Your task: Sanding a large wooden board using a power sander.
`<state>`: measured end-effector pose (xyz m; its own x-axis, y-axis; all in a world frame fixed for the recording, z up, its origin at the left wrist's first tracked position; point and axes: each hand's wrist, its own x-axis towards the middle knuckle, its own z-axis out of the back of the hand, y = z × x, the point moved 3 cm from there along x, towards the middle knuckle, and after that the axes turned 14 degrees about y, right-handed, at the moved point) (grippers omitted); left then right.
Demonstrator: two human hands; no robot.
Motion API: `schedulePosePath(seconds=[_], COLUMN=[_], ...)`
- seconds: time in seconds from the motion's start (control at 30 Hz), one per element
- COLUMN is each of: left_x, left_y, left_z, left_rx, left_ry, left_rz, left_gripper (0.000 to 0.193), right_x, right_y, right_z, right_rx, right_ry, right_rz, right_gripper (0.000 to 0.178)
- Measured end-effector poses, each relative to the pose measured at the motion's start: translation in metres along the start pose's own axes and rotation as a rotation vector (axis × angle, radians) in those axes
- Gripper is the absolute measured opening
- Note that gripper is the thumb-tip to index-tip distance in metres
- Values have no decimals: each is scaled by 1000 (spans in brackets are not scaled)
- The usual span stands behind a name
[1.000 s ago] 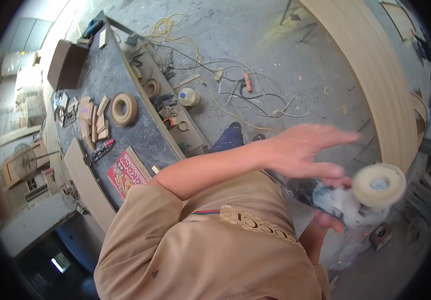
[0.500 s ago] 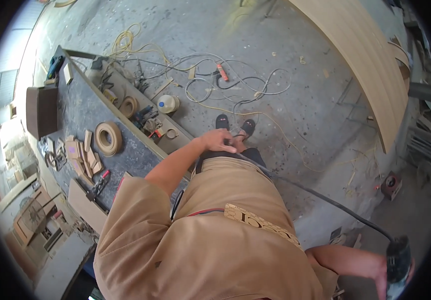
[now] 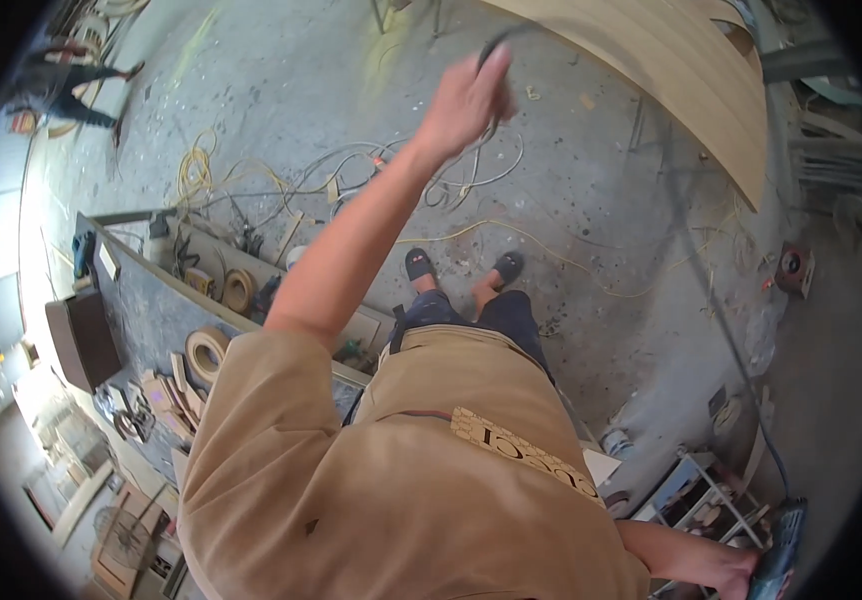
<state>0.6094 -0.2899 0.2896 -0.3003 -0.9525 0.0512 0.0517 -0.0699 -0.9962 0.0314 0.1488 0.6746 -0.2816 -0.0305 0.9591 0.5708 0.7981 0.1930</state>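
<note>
My left hand (image 3: 466,100) is raised high over the concrete floor, fingers closed around a thin black cord (image 3: 693,262). The cord loops above the hand and then runs down the right side to a blue power tool (image 3: 781,552) at the lower right edge. My right hand (image 3: 729,568) grips that tool low beside a small rack. My tan shirt fills the lower middle, and my feet in dark sandals (image 3: 421,265) stand below the raised arm.
A long grey workbench (image 3: 146,310) on the left carries tape rolls (image 3: 206,350), wood offcuts and a dark box (image 3: 81,340). Yellow and white cables (image 3: 251,180) tangle on the floor. A large curved wooden panel (image 3: 691,70) spans the upper right. Another person (image 3: 71,75) stands far left.
My left arm has swung up from my waist to high overhead, lifting the black cord with it. My right hand stays low at the right on the blue tool.
</note>
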Motion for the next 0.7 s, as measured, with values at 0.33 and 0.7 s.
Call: schedulePosePath(seconds=[0.33,0.7], left_x=[129,144], left_y=[-298,-67], left_z=[-98,-294], left_rx=[91,405], left_ry=[75,271], left_rz=[-571,172], left_gripper=[37,54], right_x=[-48,-45], right_y=[-49,-198], right_z=[134,240], right_rx=[95,184], right_ry=[100,23], right_rz=[-184,-751], right_gripper=[93,93])
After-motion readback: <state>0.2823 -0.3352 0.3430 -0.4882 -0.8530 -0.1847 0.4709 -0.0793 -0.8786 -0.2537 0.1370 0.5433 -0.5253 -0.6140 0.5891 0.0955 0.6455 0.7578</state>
